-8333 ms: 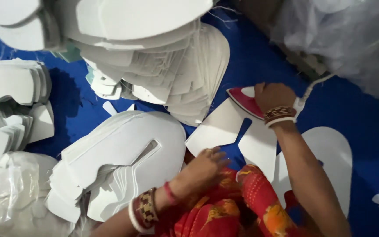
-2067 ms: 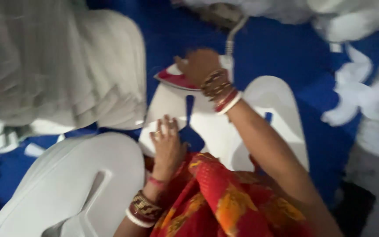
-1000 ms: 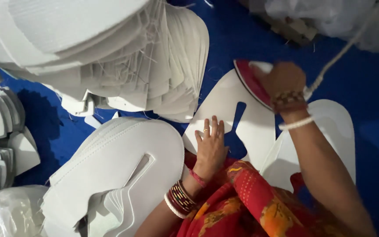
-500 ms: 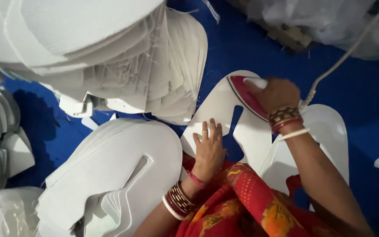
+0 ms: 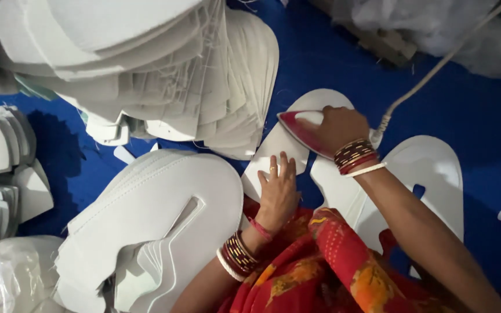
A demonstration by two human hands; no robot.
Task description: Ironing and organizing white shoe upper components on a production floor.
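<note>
Right hand point(image 5: 338, 128): grip pressed around red iron point(image 5: 300, 131), frame centre (best glided slowly)
Left hand point(image 5: 278, 188): fingers spread, white cut piece point(image 5: 273, 152) pinned flat

Matt white fabric cutouts point(image 5: 163, 214), frayed edges; glossy red plastic iron point(image 5: 302, 130); blue cloth floor point(image 5: 482, 116).

Since half a second ago the right hand point(image 5: 343, 128) slides the red-edged iron point(image 5: 302, 130) slightly down the white cut piece point(image 5: 279, 153), nearer the left hand point(image 5: 278, 188), whose fingers draw closer together
</note>
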